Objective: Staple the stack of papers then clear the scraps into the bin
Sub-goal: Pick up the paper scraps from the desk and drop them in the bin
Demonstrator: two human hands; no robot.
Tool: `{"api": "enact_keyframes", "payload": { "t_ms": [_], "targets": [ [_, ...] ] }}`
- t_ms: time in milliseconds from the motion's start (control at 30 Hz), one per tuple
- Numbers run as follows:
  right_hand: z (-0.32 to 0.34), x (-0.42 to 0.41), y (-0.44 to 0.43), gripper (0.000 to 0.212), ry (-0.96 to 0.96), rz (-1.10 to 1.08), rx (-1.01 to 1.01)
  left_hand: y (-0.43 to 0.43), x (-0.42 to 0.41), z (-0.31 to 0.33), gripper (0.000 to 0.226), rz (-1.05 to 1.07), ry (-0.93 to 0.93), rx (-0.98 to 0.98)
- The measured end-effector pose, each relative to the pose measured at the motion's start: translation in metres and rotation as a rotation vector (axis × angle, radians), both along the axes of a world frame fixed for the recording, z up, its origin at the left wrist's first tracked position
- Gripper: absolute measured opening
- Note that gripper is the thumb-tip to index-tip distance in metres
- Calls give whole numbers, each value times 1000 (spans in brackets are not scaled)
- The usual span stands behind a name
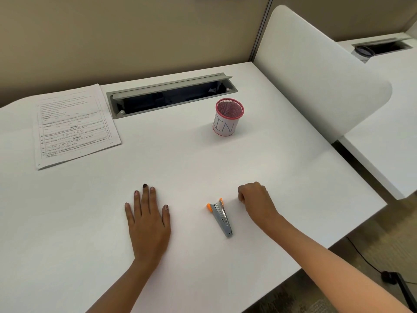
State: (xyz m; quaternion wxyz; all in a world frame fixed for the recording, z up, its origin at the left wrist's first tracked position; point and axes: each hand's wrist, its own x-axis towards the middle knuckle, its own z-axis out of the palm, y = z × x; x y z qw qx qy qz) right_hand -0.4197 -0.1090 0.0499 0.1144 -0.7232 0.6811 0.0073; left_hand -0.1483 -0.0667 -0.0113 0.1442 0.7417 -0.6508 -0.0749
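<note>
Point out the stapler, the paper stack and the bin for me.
stapler (222, 219): head view, on its grey body.
paper stack (74, 127): head view, middle of the top sheet.
bin (224, 126): head view, on its white label.

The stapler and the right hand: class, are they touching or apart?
Apart. The head view shows bare white desk between the stapler and the closed right hand.

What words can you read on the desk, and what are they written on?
"BIN": hand-written on the white paper label around the pink mesh cup.
Stack of papers: lots of printed lines and numbers, all too small and blurred to read.
Stapler: no writing that I can see.
</note>
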Motion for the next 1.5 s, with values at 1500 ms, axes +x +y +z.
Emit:
{"api": "enact_keyframes", "payload": {
  "t_ms": [1500],
  "targets": [
    [100,6,-226,20,-594,-266,-447,0,-1,0,61,12,-7,0]
  ]
}}
